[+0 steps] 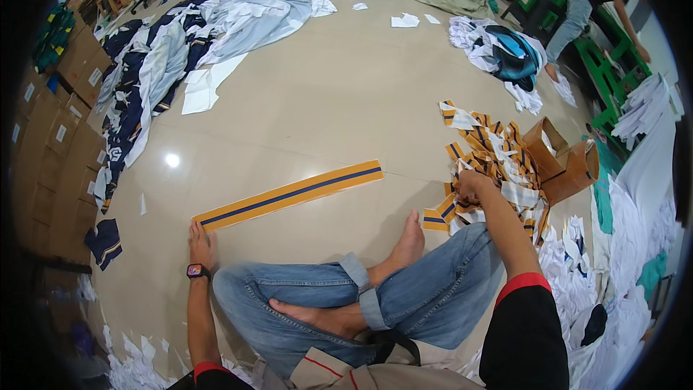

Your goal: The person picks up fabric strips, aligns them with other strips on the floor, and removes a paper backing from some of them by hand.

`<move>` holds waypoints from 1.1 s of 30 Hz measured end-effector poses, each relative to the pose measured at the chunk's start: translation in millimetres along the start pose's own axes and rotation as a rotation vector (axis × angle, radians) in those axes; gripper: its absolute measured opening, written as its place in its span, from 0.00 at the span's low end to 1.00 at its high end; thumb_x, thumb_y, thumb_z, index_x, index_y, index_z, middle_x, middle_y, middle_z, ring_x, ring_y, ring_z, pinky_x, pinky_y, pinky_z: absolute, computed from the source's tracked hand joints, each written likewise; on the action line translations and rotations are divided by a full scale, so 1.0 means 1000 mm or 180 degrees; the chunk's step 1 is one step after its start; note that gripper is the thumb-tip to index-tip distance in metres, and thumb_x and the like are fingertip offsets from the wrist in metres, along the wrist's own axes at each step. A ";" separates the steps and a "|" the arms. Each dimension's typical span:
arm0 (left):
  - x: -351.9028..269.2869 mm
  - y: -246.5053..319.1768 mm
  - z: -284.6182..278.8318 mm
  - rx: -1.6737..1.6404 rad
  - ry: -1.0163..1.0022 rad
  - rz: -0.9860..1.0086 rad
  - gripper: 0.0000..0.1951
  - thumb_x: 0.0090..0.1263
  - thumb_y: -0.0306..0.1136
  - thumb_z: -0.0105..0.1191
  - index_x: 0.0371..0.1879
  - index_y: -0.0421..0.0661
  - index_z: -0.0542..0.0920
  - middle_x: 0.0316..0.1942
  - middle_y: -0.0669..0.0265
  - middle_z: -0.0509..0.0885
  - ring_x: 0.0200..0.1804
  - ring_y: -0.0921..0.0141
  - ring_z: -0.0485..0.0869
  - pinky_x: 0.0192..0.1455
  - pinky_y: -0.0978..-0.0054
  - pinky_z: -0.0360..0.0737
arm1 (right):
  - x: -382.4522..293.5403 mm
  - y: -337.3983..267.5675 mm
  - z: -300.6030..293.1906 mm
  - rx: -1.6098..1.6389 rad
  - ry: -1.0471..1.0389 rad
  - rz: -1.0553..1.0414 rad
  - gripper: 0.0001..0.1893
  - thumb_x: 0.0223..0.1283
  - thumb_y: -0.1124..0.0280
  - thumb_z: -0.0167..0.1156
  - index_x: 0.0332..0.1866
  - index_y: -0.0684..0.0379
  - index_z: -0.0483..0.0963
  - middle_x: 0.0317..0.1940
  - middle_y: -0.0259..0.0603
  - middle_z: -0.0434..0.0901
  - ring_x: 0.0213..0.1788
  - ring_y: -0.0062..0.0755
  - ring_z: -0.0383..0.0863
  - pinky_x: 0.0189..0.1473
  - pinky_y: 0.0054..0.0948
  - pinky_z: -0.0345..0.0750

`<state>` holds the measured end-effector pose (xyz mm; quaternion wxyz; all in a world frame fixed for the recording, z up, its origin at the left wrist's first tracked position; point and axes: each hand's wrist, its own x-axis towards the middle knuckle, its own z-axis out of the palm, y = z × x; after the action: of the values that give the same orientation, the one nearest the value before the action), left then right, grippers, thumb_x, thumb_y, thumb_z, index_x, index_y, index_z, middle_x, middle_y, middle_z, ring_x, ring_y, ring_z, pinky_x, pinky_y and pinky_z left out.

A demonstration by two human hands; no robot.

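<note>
A long yellow-orange fabric strip (292, 195) with a navy centre stripe and pale edges lies flat and slanted on the tiled floor before my crossed legs. My left hand (202, 244), with a smartwatch on the wrist, rests its fingertips at the strip's lower left end. On the right, my right hand (473, 184) reaches into a tangled pile of similar striped strips (482, 143). Its fingers are partly hidden there, so whether they grip a strip does not show. Some strips in the pile show their white backs.
An opened brown cardboard box (568, 179) stands against the pile. Navy and white fabric (178, 54) sprawls along the left, near stacked cartons (59, 157). White cloth (633, 216) heaps up at right. A person (590, 0) bends over green crates (612, 76) at the far right.
</note>
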<state>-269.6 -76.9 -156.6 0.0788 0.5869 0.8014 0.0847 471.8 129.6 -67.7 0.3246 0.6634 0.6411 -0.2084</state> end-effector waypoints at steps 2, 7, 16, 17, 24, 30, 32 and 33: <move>-0.006 -0.022 0.005 -0.0041 0.0198 -0.0017 0.36 0.76 0.49 0.44 0.72 0.31 0.56 0.75 0.43 0.54 0.78 0.49 0.50 0.75 0.41 0.49 | -0.003 -0.013 -0.008 -0.0132 0.0237 -0.0159 0.25 0.38 0.62 0.78 0.44 0.65 0.82 0.44 0.53 0.85 0.47 0.45 0.87 0.48 0.39 0.82; -0.010 0.016 -0.018 0.0606 -0.0158 -0.1281 0.54 0.66 0.69 0.46 0.75 0.32 0.47 0.78 0.46 0.45 0.80 0.53 0.41 0.74 0.33 0.41 | -0.022 -0.017 -0.005 0.0096 0.0823 0.0367 0.28 0.37 0.56 0.76 0.42 0.65 0.82 0.46 0.52 0.85 0.46 0.44 0.87 0.48 0.42 0.83; -0.021 -0.005 -0.002 -0.0100 -0.0061 -0.1599 0.60 0.60 0.75 0.46 0.76 0.34 0.43 0.80 0.49 0.38 0.81 0.54 0.34 0.74 0.35 0.35 | 0.039 0.005 0.020 -0.0356 -0.0550 -0.0064 0.16 0.40 0.65 0.69 0.33 0.67 0.84 0.36 0.56 0.86 0.41 0.43 0.89 0.42 0.34 0.84; -0.025 -0.008 -0.003 -0.0086 -0.0023 -0.1601 0.60 0.60 0.75 0.46 0.76 0.34 0.43 0.80 0.49 0.38 0.81 0.54 0.34 0.74 0.35 0.35 | 0.038 0.001 0.019 -0.0146 -0.0604 -0.0005 0.17 0.41 0.63 0.69 0.33 0.69 0.83 0.34 0.56 0.86 0.40 0.44 0.89 0.42 0.34 0.84; 0.000 0.005 0.021 0.0010 -0.0023 -0.1543 0.59 0.60 0.75 0.46 0.76 0.35 0.44 0.80 0.50 0.38 0.81 0.55 0.34 0.74 0.34 0.36 | 0.061 0.062 0.016 0.0583 0.1961 -0.0820 0.17 0.46 0.59 0.63 0.19 0.66 0.78 0.15 0.41 0.79 0.19 0.33 0.80 0.24 0.36 0.75; -0.002 0.007 0.006 -0.0104 -0.0254 -0.1631 0.59 0.59 0.73 0.52 0.76 0.36 0.47 0.79 0.53 0.43 0.80 0.58 0.40 0.73 0.34 0.44 | -0.041 0.030 -0.032 0.3141 0.1342 -0.0930 0.09 0.60 0.66 0.62 0.29 0.60 0.79 0.19 0.26 0.72 0.18 0.15 0.66 0.19 0.22 0.60; -0.012 -0.003 -0.025 -0.0716 -0.0263 -0.1597 0.50 0.62 0.62 0.59 0.73 0.36 0.57 0.75 0.50 0.57 0.77 0.58 0.54 0.73 0.44 0.54 | -0.109 -0.041 -0.061 0.3217 0.1115 -0.0962 0.09 0.57 0.69 0.65 0.39 0.61 0.81 0.22 0.31 0.78 0.22 0.16 0.73 0.22 0.22 0.68; -0.008 -0.018 -0.029 -0.1476 -0.0204 -0.1389 0.46 0.63 0.56 0.61 0.71 0.36 0.61 0.72 0.50 0.63 0.74 0.58 0.61 0.73 0.49 0.59 | -0.128 -0.053 -0.063 0.3017 0.1098 -0.1286 0.09 0.56 0.70 0.67 0.39 0.63 0.80 0.26 0.36 0.82 0.24 0.17 0.75 0.23 0.21 0.70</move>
<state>-290.7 -91.5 -132.5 0.2520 0.3700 0.8648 0.2276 399.2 80.4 56.2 -0.1665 0.6253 0.6356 -0.4210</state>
